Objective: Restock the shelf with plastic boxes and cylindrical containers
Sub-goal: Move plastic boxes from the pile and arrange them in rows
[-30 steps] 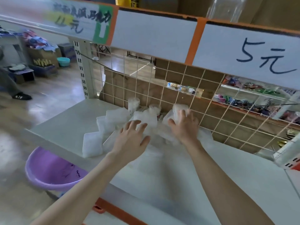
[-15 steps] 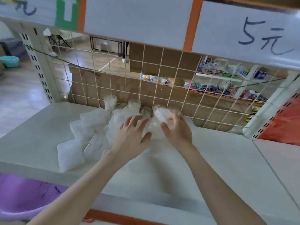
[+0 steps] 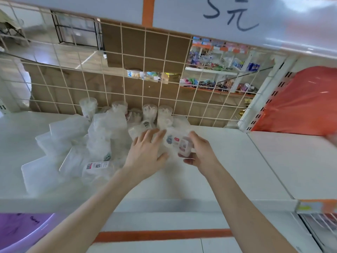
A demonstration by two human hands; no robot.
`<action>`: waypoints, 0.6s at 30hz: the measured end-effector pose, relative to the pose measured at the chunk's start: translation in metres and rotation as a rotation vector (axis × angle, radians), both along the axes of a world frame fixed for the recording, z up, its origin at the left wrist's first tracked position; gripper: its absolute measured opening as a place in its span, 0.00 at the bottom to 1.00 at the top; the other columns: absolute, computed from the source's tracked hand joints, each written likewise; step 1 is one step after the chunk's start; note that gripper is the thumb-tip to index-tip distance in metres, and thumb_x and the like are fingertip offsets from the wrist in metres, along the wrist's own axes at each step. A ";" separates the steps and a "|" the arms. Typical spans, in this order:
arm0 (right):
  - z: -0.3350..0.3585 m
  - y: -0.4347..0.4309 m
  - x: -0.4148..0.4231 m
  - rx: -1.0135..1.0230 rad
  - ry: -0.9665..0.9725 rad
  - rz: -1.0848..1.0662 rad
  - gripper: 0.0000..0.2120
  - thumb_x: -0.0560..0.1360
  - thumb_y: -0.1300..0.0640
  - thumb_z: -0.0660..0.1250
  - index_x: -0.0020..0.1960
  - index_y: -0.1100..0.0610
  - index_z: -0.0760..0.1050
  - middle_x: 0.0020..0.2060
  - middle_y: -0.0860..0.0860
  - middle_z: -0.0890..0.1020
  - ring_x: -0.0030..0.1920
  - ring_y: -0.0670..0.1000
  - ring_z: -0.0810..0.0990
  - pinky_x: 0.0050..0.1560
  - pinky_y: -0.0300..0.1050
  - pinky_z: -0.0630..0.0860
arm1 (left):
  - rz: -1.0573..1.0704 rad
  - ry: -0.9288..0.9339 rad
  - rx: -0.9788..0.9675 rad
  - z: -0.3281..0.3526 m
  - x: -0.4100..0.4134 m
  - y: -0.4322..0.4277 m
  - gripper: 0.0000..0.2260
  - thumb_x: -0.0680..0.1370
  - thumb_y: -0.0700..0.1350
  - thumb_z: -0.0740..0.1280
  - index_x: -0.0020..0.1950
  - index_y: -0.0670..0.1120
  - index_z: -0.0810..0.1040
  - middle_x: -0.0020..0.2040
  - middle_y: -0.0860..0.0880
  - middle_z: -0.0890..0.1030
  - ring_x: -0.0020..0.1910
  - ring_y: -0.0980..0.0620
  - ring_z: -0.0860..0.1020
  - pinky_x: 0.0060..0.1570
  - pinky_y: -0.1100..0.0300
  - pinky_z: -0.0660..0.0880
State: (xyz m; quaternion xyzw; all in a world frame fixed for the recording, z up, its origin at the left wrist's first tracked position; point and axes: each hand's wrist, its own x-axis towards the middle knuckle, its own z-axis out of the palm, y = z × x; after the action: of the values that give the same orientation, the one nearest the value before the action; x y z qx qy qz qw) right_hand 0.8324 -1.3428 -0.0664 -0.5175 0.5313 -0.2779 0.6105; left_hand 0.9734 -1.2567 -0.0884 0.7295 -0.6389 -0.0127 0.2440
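Holding a small labelled plastic box (image 3: 177, 143) in curled fingers, the right hand (image 3: 199, 154) sits over the middle of the shelf (image 3: 228, 170), a little forward of its back edge. The left hand (image 3: 145, 152) is wide and flat, fingers spread, touching the right side of the loose pile of plastic boxes (image 3: 73, 139). The pile runs from the back edge toward the front left edge. Cylindrical containers (image 3: 149, 111) stand upright along the back edge, against the wire grid (image 3: 127, 70).

Hazards, as judged from this arrangement:
- The pile is unstacked and many boxes lie tilted. A sideways push from the flat hand may slide the outer boxes off the front left edge.
- The upright cylinders stand close together. Contact with one will probably topple its neighbours.
- Smooth plastic offers little friction, so the held box may slip.
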 end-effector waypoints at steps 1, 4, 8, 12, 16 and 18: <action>0.001 0.001 -0.003 0.060 -0.025 0.019 0.14 0.77 0.47 0.57 0.44 0.55 0.76 0.29 0.49 0.82 0.32 0.52 0.81 0.33 0.41 0.72 | -0.012 0.002 -0.001 0.000 -0.002 0.000 0.30 0.75 0.54 0.64 0.74 0.49 0.58 0.73 0.48 0.60 0.71 0.48 0.57 0.65 0.51 0.58; 0.000 0.004 -0.012 0.176 -0.096 0.064 0.19 0.78 0.43 0.56 0.44 0.57 0.77 0.32 0.52 0.82 0.30 0.54 0.81 0.33 0.41 0.71 | -0.060 -0.011 0.005 0.001 -0.006 0.001 0.33 0.73 0.54 0.67 0.74 0.50 0.57 0.74 0.50 0.59 0.72 0.50 0.54 0.67 0.52 0.56; 0.000 0.005 -0.022 0.250 -0.104 0.114 0.22 0.78 0.41 0.53 0.46 0.57 0.77 0.33 0.53 0.82 0.27 0.53 0.80 0.33 0.41 0.71 | -0.106 -0.018 -0.038 0.002 -0.009 0.005 0.34 0.70 0.49 0.72 0.73 0.46 0.63 0.71 0.49 0.65 0.71 0.48 0.59 0.65 0.51 0.61; -0.002 0.004 -0.030 0.292 -0.095 0.153 0.27 0.78 0.37 0.49 0.49 0.57 0.77 0.32 0.54 0.81 0.24 0.52 0.77 0.30 0.39 0.71 | -0.126 -0.001 -0.058 0.003 -0.014 0.005 0.34 0.68 0.47 0.73 0.71 0.46 0.65 0.69 0.48 0.68 0.69 0.47 0.63 0.62 0.53 0.63; -0.005 -0.001 -0.043 0.167 -0.017 0.164 0.29 0.79 0.38 0.44 0.50 0.57 0.77 0.31 0.52 0.82 0.24 0.51 0.77 0.32 0.41 0.74 | -0.127 0.048 -0.062 0.005 -0.023 0.000 0.33 0.68 0.49 0.74 0.70 0.45 0.66 0.67 0.48 0.69 0.65 0.48 0.67 0.59 0.59 0.63; -0.006 -0.001 -0.051 -0.081 0.081 0.174 0.23 0.80 0.42 0.47 0.56 0.55 0.74 0.40 0.48 0.82 0.32 0.47 0.80 0.37 0.38 0.72 | -0.115 0.084 -0.045 0.004 -0.029 -0.003 0.33 0.68 0.49 0.73 0.70 0.46 0.66 0.66 0.49 0.69 0.63 0.49 0.69 0.55 0.61 0.64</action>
State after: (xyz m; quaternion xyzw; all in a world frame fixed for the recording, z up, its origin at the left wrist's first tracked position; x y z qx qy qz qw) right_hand 0.7816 -1.3442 -0.0722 -0.5966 0.4969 -0.2242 0.5890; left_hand 0.9443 -1.2593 -0.0843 0.6847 -0.6692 -0.0429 0.2856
